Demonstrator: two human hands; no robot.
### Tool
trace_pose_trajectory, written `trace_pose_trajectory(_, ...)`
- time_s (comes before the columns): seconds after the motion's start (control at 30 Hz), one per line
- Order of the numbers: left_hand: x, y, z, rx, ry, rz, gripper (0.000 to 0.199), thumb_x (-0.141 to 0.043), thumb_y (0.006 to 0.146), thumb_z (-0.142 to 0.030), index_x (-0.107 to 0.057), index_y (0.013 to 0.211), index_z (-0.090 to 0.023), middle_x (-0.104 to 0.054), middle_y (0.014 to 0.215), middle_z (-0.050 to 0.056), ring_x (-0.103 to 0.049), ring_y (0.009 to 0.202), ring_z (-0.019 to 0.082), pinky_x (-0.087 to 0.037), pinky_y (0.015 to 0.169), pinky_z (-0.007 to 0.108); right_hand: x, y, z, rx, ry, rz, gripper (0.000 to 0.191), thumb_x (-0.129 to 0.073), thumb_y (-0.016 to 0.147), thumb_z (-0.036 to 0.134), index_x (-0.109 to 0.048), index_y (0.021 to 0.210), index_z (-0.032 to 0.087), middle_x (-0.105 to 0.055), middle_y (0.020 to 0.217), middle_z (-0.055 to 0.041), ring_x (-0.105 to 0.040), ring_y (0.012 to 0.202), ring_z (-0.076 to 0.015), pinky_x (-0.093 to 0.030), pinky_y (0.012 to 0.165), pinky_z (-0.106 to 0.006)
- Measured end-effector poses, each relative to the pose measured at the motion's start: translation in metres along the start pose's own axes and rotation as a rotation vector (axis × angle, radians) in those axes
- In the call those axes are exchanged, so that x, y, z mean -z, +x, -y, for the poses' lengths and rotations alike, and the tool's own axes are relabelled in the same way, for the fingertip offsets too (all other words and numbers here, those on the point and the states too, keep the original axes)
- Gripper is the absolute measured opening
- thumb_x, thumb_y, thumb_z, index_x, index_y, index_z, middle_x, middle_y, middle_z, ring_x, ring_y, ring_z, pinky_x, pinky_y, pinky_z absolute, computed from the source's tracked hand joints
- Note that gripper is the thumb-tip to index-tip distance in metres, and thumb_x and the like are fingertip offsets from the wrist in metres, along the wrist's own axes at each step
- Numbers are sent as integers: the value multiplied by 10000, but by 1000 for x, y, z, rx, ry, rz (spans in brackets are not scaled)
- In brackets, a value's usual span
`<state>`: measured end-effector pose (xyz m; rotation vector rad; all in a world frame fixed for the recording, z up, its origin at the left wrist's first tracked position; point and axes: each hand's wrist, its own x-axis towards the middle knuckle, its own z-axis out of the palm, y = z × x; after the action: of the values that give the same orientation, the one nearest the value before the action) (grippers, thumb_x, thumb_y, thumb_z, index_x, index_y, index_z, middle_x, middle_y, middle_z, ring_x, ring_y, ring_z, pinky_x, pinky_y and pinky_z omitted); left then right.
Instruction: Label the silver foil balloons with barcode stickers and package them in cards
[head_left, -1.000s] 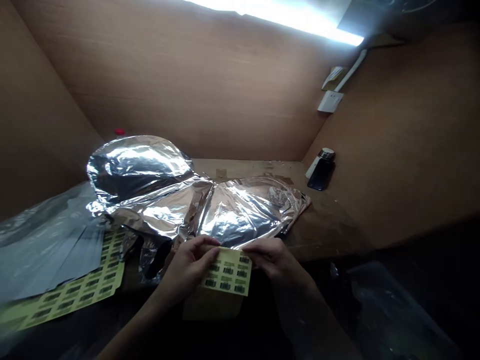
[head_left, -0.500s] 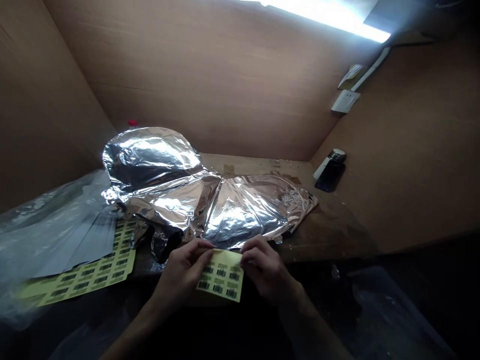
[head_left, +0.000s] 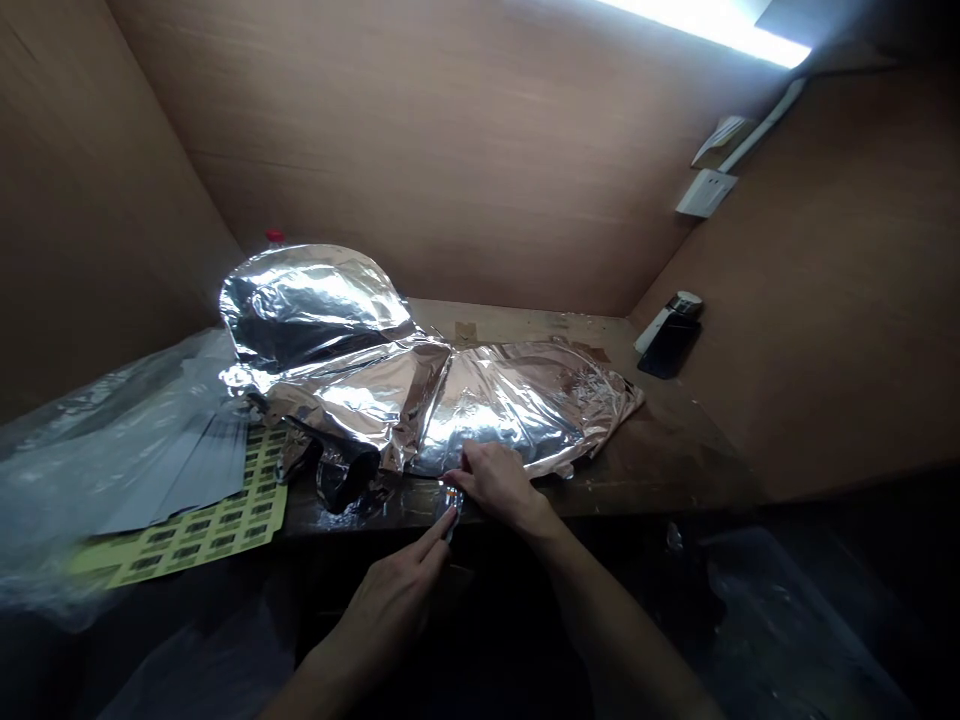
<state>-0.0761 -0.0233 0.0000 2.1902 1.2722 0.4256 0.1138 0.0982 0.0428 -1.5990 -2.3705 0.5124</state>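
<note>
A large crumpled sheet of silver foil [head_left: 495, 395] lies across the bench, its left part rising in a rounded lobe. At the bench's front edge, a small shiny strip [head_left: 452, 498] hangs down between my hands; whether it is part of the foil I cannot tell. My right hand [head_left: 499, 482] pinches the strip's upper end, close against the foil's lower edge. Lower down, my left hand [head_left: 394, 595] has thumb and index finger on the strip. Left of my hands a yellow sheet of barcode stickers [head_left: 187, 540] lies partly under white papers [head_left: 199, 465].
Clear plastic wrapping [head_left: 90, 430] covers the bench's left end. A dark phone-like object [head_left: 670, 345] leans by the right wall, beside a silver-capped item [head_left: 684, 303]. A red cap [head_left: 275, 236] shows behind the foil. Wooden panels [head_left: 450, 170] enclose the bench.
The small yellow sticker sheet that both hands held is gone from view. My right hand has moved left and up, and both hands are now at the shiny strip. The view has shifted slightly.
</note>
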Motion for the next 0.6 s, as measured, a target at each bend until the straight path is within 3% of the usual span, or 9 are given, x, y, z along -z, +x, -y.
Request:
trace_pose_trajectory(0.1, 6, -1, -3, 9, -172, -36, 516, -418, 914, -65, -544, 1374, -262, -469, 1566, 91, -692, 1136, 248, -562, 928, 334, 12, -27, -5, -104, -78, -58, 308, -695, 911, 486, -676, 929, 180, -719, 832, -100, -659, 785, -247, -447, 732, -338)
trace_pose_trajectory(0.2, 16, 1, -13, 16, -422, -67, 375, -426, 994, -189, -578, 1332, -244, -720, 1191, 82, -710, 971, 210, -553, 865, 300, 25, -72, -11, 47, 288, 25, 308, -793, 833, 435, -696, 1008, 201, -727, 985, -74, -653, 891, -234, -467, 799, -320)
trace_pose_trajectory(0.3, 28, 19, -28, 24, -546, -17, 218, -481, 1005, -300, -685, 1026, -225, -743, 1042, 67, -697, 909, 216, -543, 793, 286, 28, -119, -20, 79, 667, 194, 231, -745, 875, 367, -709, 1043, 213, -725, 951, -17, -642, 834, -181, -470, 737, -261)
trace_pose_trajectory(0.33, 31, 31, -34, 25, -532, -25, 203, -511, 995, -326, -683, 973, -221, -743, 1036, 69, -695, 903, 221, -541, 781, 290, 28, -132, -25, 27, 721, 201, 165, -680, 923, 349, -715, 984, 200, -713, 868, -5, -623, 760, -160, -451, 677, -246)
trace_pose_trajectory(0.4, 34, 64, -49, 4, -403, -97, 173, -553, 977, -348, -668, 990, -219, -732, 1005, 71, -683, 874, 223, -534, 777, 306, 30, -154, -40, -85, 746, 158, 218, -599, 968, 326, -703, 845, 178, -656, 721, 11, -559, 649, -132, -395, 595, -235)
trace_pose_trajectory(0.47, 28, 105, -66, -87, -169, -164, 164, -582, 958, -316, -653, 1062, -210, -705, 1034, 85, -658, 914, 241, -519, 819, 340, 36, -171, -56, -137, 732, 120, 210, -643, 934, 328, -692, 799, 175, -635, 697, 10, -535, 647, -133, -382, 587, -237)
trace_pose_trajectory(0.53, 16, 145, -83, -181, 53, -153, 214, -590, 926, -219, -644, 1131, -185, -677, 1120, 128, -618, 1040, 285, -491, 890, 382, 42, -184, -69, -141, 718, 120, 193, -687, 898, 335, -694, 782, 180, -637, 701, 2, -538, 663, -143, -386, 585, -236)
trace_pose_trajectory(0.6, 4, 177, -94, -205, 163, -96, 281, -553, 891, -108, -650, 1151, -147, -687, 1078, 164, -617, 1042, 304, -479, 874, 388, 46, -195, -78, -139, 705, 110, 182, -690, 895, 339, -701, 798, 185, -652, 727, -9, -557, 688, -154, -396, 589, -236)
